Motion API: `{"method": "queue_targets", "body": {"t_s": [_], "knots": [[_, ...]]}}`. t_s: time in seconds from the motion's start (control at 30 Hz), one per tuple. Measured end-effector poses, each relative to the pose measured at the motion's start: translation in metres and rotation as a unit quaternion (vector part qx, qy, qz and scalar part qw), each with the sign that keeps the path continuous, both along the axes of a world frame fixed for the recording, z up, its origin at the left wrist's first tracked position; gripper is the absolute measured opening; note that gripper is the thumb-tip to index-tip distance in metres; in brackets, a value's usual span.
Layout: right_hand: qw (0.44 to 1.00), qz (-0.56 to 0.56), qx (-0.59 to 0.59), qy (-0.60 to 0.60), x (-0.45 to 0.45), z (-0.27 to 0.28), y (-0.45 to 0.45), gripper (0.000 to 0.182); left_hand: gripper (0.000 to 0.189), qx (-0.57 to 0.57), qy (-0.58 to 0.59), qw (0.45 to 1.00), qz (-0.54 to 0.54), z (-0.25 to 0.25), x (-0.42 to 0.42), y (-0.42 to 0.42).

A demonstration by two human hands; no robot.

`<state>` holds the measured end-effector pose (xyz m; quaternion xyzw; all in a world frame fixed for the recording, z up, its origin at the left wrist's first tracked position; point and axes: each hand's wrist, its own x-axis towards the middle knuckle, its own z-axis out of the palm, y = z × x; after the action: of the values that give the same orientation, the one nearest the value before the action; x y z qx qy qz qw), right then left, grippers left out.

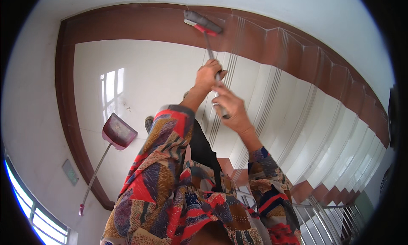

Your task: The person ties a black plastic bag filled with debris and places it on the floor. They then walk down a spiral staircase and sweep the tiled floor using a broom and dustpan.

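Observation:
My left hand (209,75) grips the grey handle of a broom partway along its length. Closer to my body, my right hand (232,108) holds the same handle near its end, with some fingers partly extended. The broom (203,23) has a red and white head with dark grey bristles. Its head lies on the reddish-brown border (153,26) along the wall, beside the top edge of the stairs. Part of the handle is hidden behind my fingers.
A pink dustpan (119,131) with a long metal handle stands on the white tiled landing (92,117) at left; its pan holds some debris. Small dark bits (127,108) lie nearby. White stairs (287,111) with grooved edges run off to the right, beside a metal railing (322,216).

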<state>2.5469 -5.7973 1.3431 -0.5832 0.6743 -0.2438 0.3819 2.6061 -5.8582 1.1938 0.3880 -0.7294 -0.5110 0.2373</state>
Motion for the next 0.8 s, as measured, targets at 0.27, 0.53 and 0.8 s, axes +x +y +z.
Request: {"method": "queue_targets", "body": {"t_s": [0.27, 0.53, 0.8], "knots": [[0.989, -0.009, 0.027, -0.144, -0.029, 0.097, 0.071, 0.016, 0.014, 0.010, -0.075, 0.997, 0.029, 0.107, 0.007, 0.079], [0.995, 0.028, 0.007, -0.097, -0.108, 0.122, 0.033, 0.017, 0.015, -0.048, 0.036, 0.989, 0.134, 0.118, -0.083, 0.040], [0.990, -0.141, -0.020, 0.005, -0.015, 0.000, 0.088, 0.015, 0.016, -0.006, 0.010, 0.989, -0.145, -0.003, -0.030, 0.058]]}}
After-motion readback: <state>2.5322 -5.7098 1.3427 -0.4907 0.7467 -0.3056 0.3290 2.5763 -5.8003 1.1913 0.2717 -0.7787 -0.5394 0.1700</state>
